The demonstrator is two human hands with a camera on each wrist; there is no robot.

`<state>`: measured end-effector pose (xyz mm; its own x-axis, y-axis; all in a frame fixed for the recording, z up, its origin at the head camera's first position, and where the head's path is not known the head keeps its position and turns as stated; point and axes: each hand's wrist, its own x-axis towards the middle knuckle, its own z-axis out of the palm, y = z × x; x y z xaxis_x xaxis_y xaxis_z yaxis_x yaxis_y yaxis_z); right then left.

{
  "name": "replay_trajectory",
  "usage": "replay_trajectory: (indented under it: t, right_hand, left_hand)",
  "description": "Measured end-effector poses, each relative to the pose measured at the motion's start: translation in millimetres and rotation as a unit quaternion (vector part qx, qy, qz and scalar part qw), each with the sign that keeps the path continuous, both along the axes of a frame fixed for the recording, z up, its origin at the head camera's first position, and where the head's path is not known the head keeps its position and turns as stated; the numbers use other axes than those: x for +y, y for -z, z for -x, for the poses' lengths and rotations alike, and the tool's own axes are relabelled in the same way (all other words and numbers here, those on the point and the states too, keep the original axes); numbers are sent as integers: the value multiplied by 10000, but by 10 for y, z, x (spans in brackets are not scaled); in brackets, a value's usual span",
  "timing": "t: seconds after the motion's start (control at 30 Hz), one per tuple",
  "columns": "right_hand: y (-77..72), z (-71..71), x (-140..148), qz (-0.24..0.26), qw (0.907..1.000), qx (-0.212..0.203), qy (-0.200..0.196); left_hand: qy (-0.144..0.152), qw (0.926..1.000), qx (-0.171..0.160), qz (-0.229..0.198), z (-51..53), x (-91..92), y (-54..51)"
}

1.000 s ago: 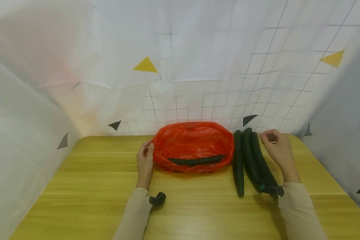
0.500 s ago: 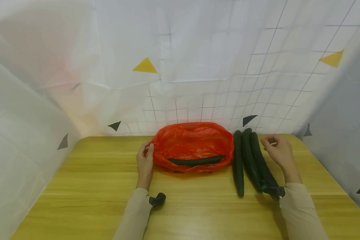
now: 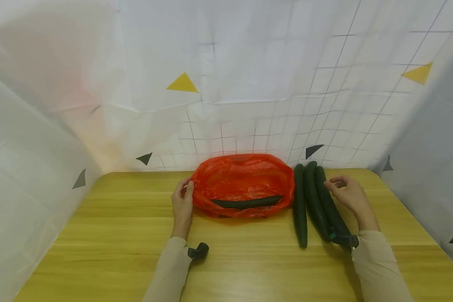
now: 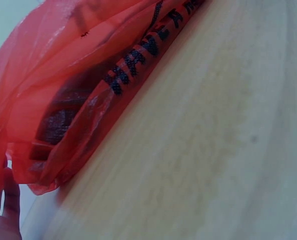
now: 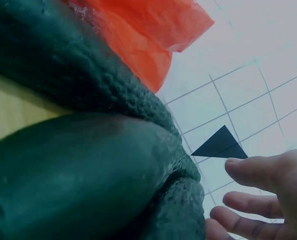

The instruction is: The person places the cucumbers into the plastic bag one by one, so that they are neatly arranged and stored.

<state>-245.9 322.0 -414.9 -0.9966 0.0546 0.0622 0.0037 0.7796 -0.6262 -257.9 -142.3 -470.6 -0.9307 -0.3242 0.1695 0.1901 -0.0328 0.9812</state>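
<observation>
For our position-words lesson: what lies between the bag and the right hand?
Three cucumbers, side by side, lie between the bag and the right hand; the head view shows this.

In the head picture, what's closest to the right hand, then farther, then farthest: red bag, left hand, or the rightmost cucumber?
1. Rightmost cucumber, by the right hand.
2. Red bag, in the middle.
3. Left hand, at the bag's left edge.
</observation>
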Motion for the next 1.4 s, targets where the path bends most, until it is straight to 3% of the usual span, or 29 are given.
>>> replay_trajectory:
  t: [0.23, 0.57, 0.97, 1.4]
  right_hand:
    - [39, 9, 2, -177, 9981, -490, -325]
    - [110, 45, 18, -444, 9941, -868, -467]
    - [108, 50, 7, -515, 9914, -1075, -539]
    - [119, 38, 12, -377, 9935, -958, -488]
  left_hand:
    - [-130, 9997, 150, 111, 12, 14, 32]
    - [-169, 9995, 228, 161, 8, 26, 25]
    - [-48, 9997, 220, 77, 6, 6, 35]
    - [1, 9998, 165, -76, 6, 6, 19]
